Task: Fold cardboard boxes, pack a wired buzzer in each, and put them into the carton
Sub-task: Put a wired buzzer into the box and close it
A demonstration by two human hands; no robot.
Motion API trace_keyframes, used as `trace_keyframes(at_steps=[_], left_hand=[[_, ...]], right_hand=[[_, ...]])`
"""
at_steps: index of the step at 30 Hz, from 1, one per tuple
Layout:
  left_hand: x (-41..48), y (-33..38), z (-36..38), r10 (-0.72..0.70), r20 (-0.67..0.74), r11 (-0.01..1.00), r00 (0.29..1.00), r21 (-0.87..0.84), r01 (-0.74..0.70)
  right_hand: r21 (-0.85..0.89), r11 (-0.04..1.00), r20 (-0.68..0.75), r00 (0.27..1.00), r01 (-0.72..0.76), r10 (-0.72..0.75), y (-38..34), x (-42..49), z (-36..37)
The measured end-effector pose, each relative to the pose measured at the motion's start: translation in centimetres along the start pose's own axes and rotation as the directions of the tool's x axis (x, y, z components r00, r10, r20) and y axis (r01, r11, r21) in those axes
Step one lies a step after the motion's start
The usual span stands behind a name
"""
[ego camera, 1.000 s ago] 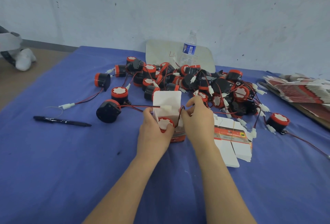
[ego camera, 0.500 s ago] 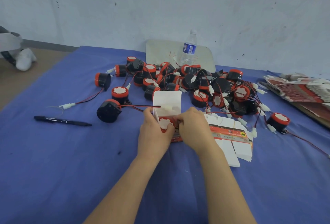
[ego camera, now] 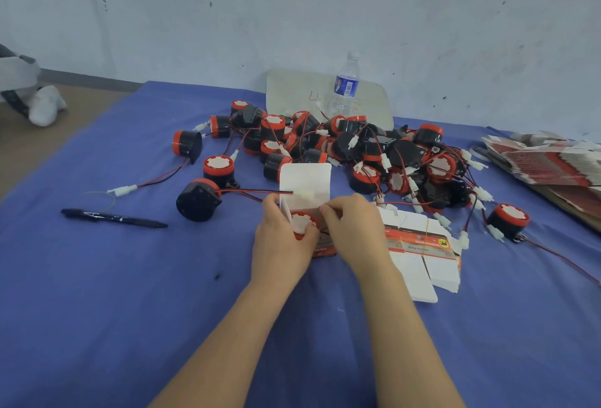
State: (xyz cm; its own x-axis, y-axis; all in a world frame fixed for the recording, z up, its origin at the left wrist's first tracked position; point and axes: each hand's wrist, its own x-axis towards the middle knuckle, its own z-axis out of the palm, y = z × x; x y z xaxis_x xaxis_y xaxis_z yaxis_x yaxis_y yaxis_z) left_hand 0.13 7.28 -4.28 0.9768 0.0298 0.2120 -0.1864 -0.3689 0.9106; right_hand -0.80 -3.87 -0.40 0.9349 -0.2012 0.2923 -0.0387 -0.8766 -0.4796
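Note:
A small red-and-white cardboard box (ego camera: 305, 186) stands on the blue cloth with its white lid flap up. Inside its mouth sits a red-and-black buzzer (ego camera: 300, 223) with a white face. My left hand (ego camera: 283, 238) grips the box's left side. My right hand (ego camera: 353, 232) curls over the right side, its fingertips at the box's opening where the wire goes in. A heap of wired buzzers (ego camera: 357, 150) lies just behind. Flat box blanks (ego camera: 419, 251) lie right of my right hand.
A black pen (ego camera: 113, 218) lies at the left. A water bottle (ego camera: 345, 85) stands in front of a pale board (ego camera: 292, 88) at the wall. A large pile of flat red-and-white blanks (ego camera: 546, 160) sits at the right edge. Loose buzzers and wires spread around the box.
My right hand came down from the top of the flap to the box's opening, pushing the wire in. The left hand kept its hold on the box.

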Motion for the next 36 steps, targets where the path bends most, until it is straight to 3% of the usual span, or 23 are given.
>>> trace_keyframes(at_steps=[6, 13, 17, 23, 26, 29, 34, 36], left_hand=[[-0.1, 0.1, 0.0, 0.004, -0.005, 1.0, 1.0, -0.006, -0.004], [-0.1, 0.0, -0.1, 0.007, 0.005, 0.999, 1.0, -0.044, -0.007], [0.0, -0.1, -0.1, 0.014, 0.008, 0.999, 1.0, -0.036, -0.013], [-0.7, 0.1, 0.0, 0.1, -0.059, 0.994, 0.993, 0.039, -0.098], [-0.9, 0.0, -0.2, 0.164, -0.046, 0.982, 0.985, 0.103, -0.159], [-0.7, -0.1, -0.4, 0.219, -0.012, 0.965, 0.976, 0.15, -0.215], [0.0, -0.1, -0.9, 0.197, -0.013, 0.979, 0.98, -0.053, -0.197], [0.1, -0.2, -1.0, 0.19, -0.001, 0.98, 0.982, -0.054, -0.19]], right_hand=[[0.101, 0.994, -0.137, 0.99, -0.032, 0.046, -0.6, -0.2, 0.7], [0.0, 0.999, 0.041, 0.998, -0.054, 0.054, -0.4, 0.1, 0.0], [-0.162, 0.987, 0.102, 0.994, -0.01, 0.026, -0.2, 0.0, 0.3], [-0.14, 0.971, 0.001, 0.981, -0.193, 0.195, -0.2, 0.2, 0.6], [-0.06, 0.965, 0.017, 0.966, -0.255, 0.257, 0.0, 0.1, 0.7], [-0.039, 0.983, 0.023, 0.983, -0.181, 0.182, 0.3, 0.1, 0.5], [-0.047, 0.998, 0.118, 0.992, -0.038, 0.043, 0.7, 0.0, 0.2], [0.0, 1.0, 0.161, 0.987, -0.014, 0.014, 0.8, 0.1, 0.0]])
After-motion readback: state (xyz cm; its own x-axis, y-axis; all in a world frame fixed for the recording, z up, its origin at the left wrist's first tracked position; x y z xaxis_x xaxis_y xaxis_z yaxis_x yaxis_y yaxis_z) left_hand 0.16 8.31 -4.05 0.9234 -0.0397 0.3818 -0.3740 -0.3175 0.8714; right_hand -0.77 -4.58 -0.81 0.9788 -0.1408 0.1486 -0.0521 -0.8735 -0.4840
